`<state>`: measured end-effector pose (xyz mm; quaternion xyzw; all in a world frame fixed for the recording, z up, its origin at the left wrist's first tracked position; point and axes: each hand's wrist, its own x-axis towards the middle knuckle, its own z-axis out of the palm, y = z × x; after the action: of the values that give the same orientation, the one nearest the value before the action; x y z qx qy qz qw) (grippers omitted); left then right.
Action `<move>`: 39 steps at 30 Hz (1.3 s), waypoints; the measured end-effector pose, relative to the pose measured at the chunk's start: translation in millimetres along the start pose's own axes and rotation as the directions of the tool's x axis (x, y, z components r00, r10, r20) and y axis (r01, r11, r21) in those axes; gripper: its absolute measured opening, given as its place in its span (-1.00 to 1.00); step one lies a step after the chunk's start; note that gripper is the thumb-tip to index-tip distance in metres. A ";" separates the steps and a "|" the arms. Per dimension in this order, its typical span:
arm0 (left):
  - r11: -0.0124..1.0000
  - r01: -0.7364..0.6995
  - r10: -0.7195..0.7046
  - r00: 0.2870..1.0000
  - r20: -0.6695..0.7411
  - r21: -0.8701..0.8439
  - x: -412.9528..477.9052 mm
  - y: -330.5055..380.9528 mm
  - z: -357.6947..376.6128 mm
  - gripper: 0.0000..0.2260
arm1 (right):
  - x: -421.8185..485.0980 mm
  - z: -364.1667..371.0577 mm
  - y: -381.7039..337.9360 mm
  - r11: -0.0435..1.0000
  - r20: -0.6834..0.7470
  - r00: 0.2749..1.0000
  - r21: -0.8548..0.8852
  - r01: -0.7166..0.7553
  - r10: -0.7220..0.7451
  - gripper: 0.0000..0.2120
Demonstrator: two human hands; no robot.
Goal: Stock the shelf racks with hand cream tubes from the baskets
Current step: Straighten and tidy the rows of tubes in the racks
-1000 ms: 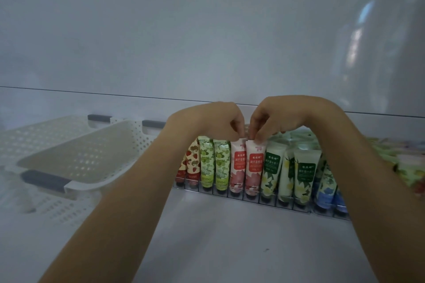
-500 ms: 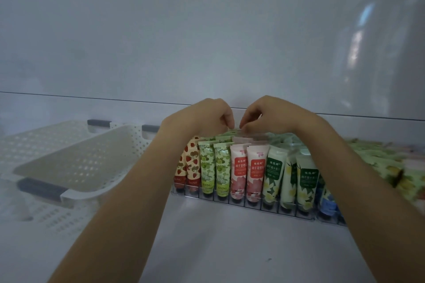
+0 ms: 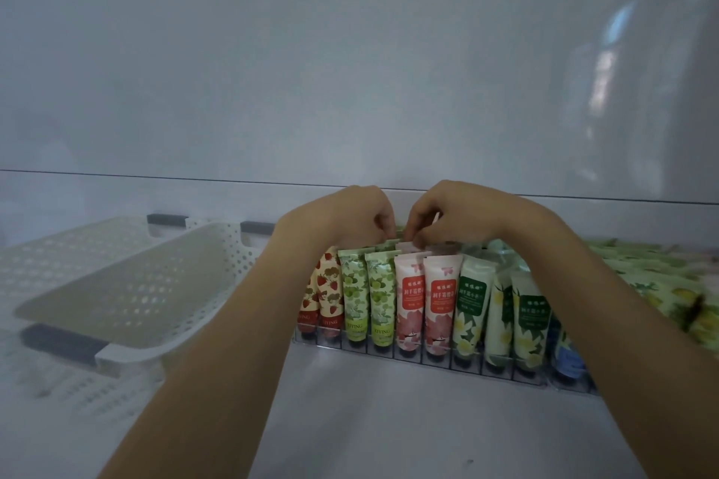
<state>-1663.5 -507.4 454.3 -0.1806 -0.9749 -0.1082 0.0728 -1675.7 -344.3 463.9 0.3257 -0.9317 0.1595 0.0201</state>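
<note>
A clear rack (image 3: 439, 360) on the white shelf holds upright hand cream tubes in lanes: strawberry (image 3: 328, 292), green (image 3: 356, 299), two pink flower tubes (image 3: 408, 303) at the front, white-green (image 3: 472, 303) and blue (image 3: 568, 358). My left hand (image 3: 346, 218) and my right hand (image 3: 459, 214) are side by side above the pink lanes, fingers curled down. Their fingertips pinch the crimped tops of pink tubes (image 3: 404, 246) standing just behind the front row. Most of those tubes is hidden by the front ones.
Two white perforated baskets with grey handles sit tilted at the left, the nearer one (image 3: 128, 284) overlapping the farther one (image 3: 58, 245). A heap of green and yellow tubes (image 3: 661, 276) lies at the right behind my forearm. A white back wall closes the shelf.
Both hands moved from the tops of the front pink tubes back to the tubes behind them. The front pink tubes now stand free.
</note>
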 end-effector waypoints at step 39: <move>0.996 -0.042 0.034 0.995 -0.090 -0.083 6.4 -7.5 6.6 -0.77 | 16.6 15.2 13.3 0.991 -0.135 0.982 0.043 -0.128 0.133 -0.90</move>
<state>-1672.9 -510.5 447.7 -0.1971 -0.9616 -0.1559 0.1100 -1695.8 -349.2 448.1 0.2525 -0.9446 0.1986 0.0680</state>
